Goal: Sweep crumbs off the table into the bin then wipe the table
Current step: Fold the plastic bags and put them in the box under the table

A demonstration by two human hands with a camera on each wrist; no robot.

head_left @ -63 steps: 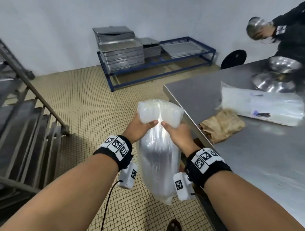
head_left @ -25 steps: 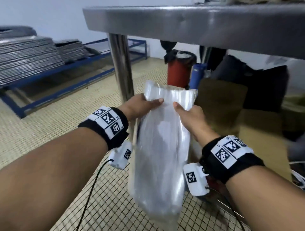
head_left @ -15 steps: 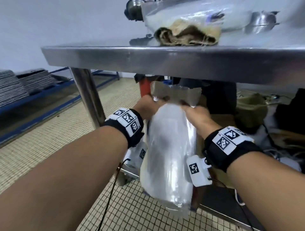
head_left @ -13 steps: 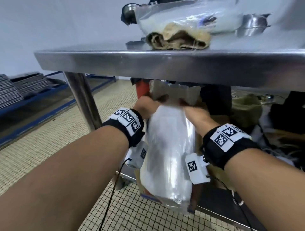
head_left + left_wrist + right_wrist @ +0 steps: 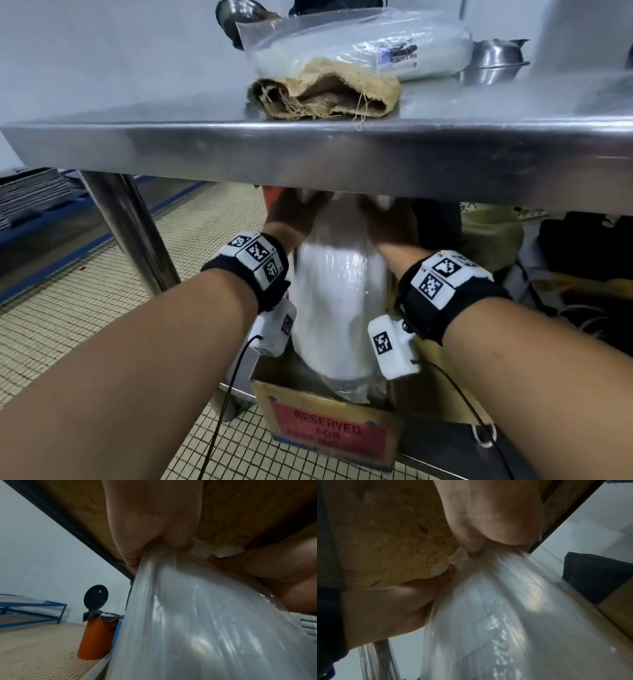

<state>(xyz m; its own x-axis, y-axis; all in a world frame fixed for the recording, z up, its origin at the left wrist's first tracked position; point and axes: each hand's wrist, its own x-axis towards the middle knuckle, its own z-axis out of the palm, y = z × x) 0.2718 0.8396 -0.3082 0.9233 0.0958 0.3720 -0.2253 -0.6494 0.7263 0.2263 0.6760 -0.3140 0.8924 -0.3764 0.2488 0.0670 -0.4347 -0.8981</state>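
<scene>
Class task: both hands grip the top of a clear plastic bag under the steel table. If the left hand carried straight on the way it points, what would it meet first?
Probably the table's brown underside: the left hand, gripping the plastic bag, points up and forward beneath it. Depth is unclear.

Both forearms reach forward side by side under the counter (image 5: 308, 154) edge, each wrist wrapped in a black band with white coded tags. The left hand (image 5: 294, 214) pinches the top of the bag (image 5: 337, 301) on its left side, thumb (image 5: 137, 536) and fingers curled onto the plastic. The right hand (image 5: 388, 222) pinches the same top edge on the bag's right side, its thumb (image 5: 426, 588) pressed against the film. The two grips sit close together just below the counter.
</scene>
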